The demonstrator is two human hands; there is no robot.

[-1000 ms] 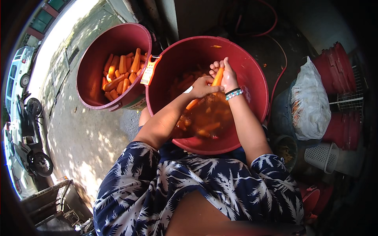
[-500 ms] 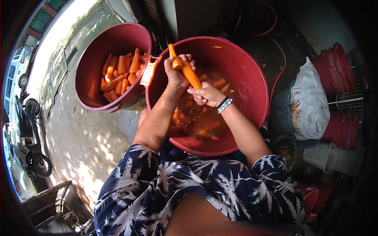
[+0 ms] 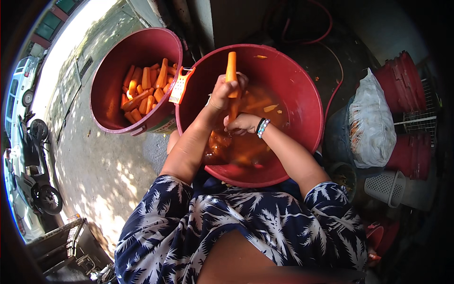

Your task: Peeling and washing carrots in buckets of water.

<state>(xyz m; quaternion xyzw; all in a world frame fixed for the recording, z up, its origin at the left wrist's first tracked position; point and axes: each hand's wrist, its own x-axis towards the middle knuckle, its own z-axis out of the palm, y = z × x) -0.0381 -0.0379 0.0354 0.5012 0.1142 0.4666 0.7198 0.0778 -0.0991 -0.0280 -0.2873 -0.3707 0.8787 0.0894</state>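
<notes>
My left hand [image 3: 225, 92] is closed around a peeled orange carrot [image 3: 231, 68] that stands up out of the fist. Below the fist, a second carrot [image 3: 233, 110] slants down to my right hand [image 3: 244, 123], whose fingers are curled about its lower end, just over the water. Both hands are inside a wide red tub [image 3: 295, 104] of brownish-orange water, where more carrots [image 3: 257, 103] and pale scraps float or lie under the surface. A white and orange grater-like tool [image 3: 180, 86] hangs on the tub's left rim.
A second red tub [image 3: 106, 87] with several peeled carrots [image 3: 150, 90] stands at the left. To the right are a white sack [image 3: 372, 125], red buckets [image 3: 402, 83] and a white basket [image 3: 385, 187]. A hose [image 3: 333, 90] curves behind. Motorcycles [image 3: 45, 165] stand far left.
Both hands have moved lower into the tub, the right hand closer to the water. The upper carrot, tilted left before, now points nearly straight away from me.
</notes>
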